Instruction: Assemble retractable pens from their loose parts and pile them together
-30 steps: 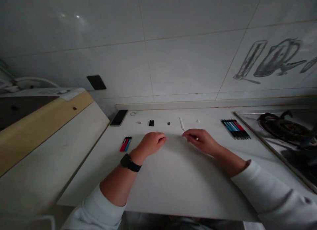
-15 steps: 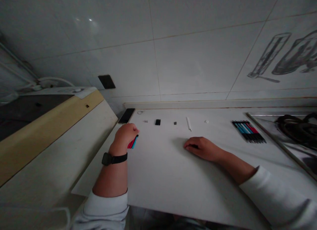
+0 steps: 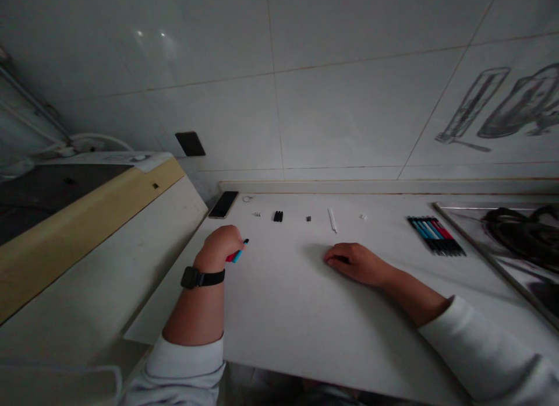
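At the left of the white table, my left hand (image 3: 222, 243) is curled over several small pen barrels, its fingertips closed at the blue barrel (image 3: 237, 256) with a black end. Part of a red barrel (image 3: 230, 258) shows beside it; the hand hides the rest. My right hand (image 3: 353, 261) rests on the tabletop with its fingers curled together, and nothing shows in them. In a row beyond the hands lie small springs (image 3: 258, 214), black grips (image 3: 278, 216), tiny dark parts (image 3: 308, 218), thin white refills (image 3: 332, 220) and small clear pieces (image 3: 363, 217).
Assembled blue, white and red pens (image 3: 437, 236) lie side by side at the right, near a metal-edged stove (image 3: 493, 246). A phone (image 3: 223, 204) and a ring (image 3: 247, 198) lie at the back left. A tiled wall (image 3: 340, 115) closes off the back.
My left hand has shifted slightly toward me and to the right, covering more of the barrels, with its fingers now at the blue one. My right hand has stayed in place.
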Motion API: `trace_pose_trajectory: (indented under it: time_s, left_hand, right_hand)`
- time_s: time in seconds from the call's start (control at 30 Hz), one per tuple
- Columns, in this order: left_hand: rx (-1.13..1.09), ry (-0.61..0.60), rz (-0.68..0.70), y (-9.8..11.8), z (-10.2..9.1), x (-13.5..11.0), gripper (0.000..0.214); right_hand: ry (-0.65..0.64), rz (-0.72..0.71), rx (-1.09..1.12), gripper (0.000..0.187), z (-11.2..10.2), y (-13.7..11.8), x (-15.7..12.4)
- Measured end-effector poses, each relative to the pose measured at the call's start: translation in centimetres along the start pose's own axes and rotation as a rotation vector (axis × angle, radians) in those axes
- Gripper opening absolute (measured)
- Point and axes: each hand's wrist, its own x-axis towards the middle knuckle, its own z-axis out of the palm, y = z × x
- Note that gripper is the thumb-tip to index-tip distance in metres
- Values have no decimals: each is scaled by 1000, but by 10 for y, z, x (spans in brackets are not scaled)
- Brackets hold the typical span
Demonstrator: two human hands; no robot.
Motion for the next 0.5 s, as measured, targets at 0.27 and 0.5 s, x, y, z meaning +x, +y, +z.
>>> trace_pose_trajectory:
  time_s: [0.27,0.5]
  left_hand:
    - [21,94,325,60,36,-5,2]
    - [-102,191,645,92,67,-12,16]
  right_hand:
    - [-9,-4,-8,27,-4,-7,1]
    - [-1,-12,-13,26,-2,-5,1]
